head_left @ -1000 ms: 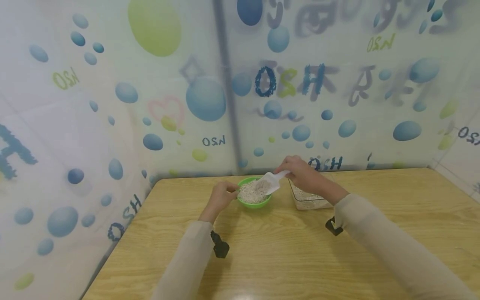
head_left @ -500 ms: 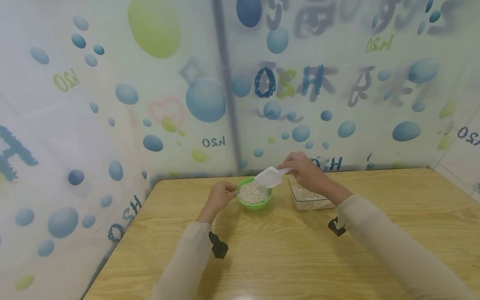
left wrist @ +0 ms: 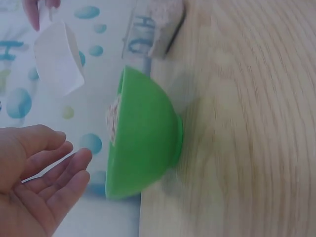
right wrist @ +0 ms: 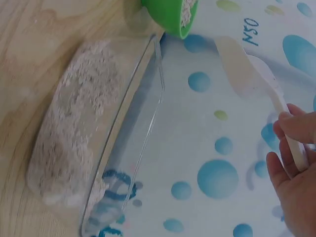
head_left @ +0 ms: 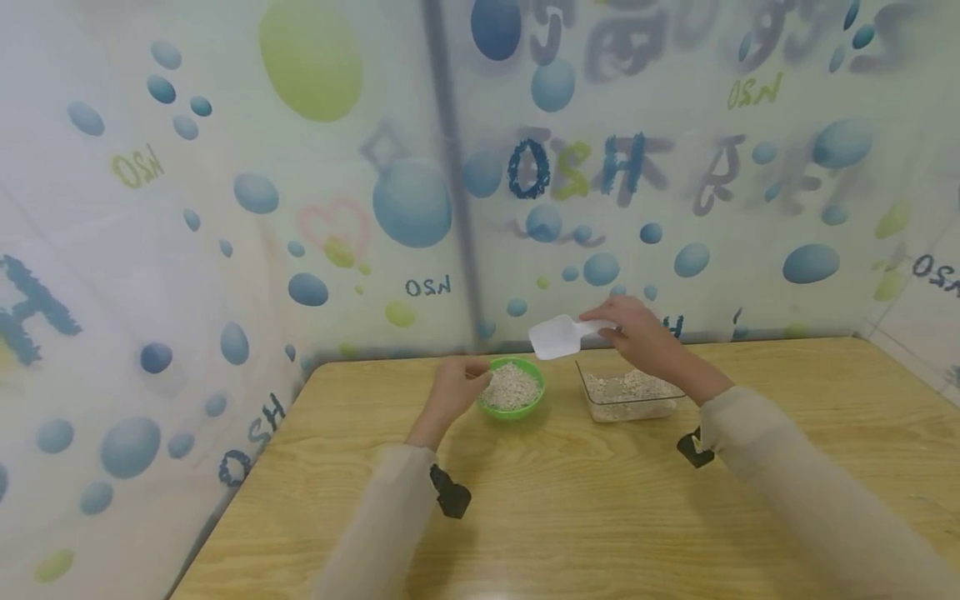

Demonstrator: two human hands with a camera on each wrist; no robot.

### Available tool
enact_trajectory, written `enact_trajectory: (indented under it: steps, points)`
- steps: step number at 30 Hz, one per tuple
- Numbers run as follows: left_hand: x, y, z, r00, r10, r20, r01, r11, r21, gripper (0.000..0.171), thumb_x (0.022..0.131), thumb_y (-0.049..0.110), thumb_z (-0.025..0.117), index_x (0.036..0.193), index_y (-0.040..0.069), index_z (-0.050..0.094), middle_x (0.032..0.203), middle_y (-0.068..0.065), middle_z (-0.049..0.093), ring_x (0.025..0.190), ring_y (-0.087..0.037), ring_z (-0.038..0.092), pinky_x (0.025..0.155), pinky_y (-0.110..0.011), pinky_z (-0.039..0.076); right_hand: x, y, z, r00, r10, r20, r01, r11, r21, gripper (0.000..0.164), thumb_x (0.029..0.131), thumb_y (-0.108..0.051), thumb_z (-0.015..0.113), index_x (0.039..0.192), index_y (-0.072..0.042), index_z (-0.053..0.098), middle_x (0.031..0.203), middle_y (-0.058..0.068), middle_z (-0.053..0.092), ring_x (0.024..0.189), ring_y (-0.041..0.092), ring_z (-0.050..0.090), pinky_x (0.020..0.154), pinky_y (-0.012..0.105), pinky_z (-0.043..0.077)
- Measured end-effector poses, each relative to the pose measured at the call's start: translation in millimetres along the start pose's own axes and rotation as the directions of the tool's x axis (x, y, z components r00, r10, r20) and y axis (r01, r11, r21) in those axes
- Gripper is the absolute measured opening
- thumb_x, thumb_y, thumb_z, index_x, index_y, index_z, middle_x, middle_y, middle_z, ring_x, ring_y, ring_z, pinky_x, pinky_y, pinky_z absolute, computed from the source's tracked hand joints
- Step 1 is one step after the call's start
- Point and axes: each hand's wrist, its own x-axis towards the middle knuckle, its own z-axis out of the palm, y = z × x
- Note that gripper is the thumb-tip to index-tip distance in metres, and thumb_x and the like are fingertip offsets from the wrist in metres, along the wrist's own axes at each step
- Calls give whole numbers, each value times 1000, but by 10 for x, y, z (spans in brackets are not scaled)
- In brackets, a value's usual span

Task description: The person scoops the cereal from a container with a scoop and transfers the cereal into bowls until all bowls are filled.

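Note:
A green bowl (head_left: 517, 413) heaped with pale oat flakes (head_left: 512, 387) stands at the far side of the wooden table. My left hand (head_left: 452, 390) is at the bowl's left; the left wrist view shows its loosely bent fingers (left wrist: 74, 170) apart from the rim, holding nothing. My right hand (head_left: 637, 333) grips the handle of a white scoop (head_left: 553, 337), raised above and to the right of the bowl. In the right wrist view thumb and fingers wrap round the handle, and the scoop (right wrist: 242, 66) tilts with no flakes visible in it.
Right of the bowl, below my right hand, sits a clear rectangular container (head_left: 630, 410) partly filled with the same flakes. A wall covering (head_left: 337, 308) with printed blue and green drops rises right behind the table's far edge (head_left: 750, 342).
The scoop has lifted out of the bowl, losing its flakes, and moved up and right with my right hand. My left fingers have come off the bowl's rim.

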Motion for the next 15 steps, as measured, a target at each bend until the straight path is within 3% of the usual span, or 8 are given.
enact_trajectory:
  steps: [10, 15]
  points:
    - [74, 333, 414, 993, 78, 90, -72, 995, -66, 22, 88, 7, 58, 107, -2, 66, 99, -13, 65, 88, -26, 61, 72, -31, 52, -225, 259, -308, 986, 136, 99, -132, 990, -52, 29, 86, 7, 55, 115, 3, 60, 105, 19, 57, 97, 35, 48, 77, 49, 42]
    - [108, 470, 646, 987, 94, 133, -79, 991, -111, 22, 87, 8, 58, 106, -1, 66, 98, -11, 65, 88, -24, 61, 69, -28, 52, -310, 337, -408, 978, 151, 146, -141, 987, -73, 26, 85, 8, 56, 110, 6, 61, 101, 20, 57, 92, 34, 51, 73, 47, 45]
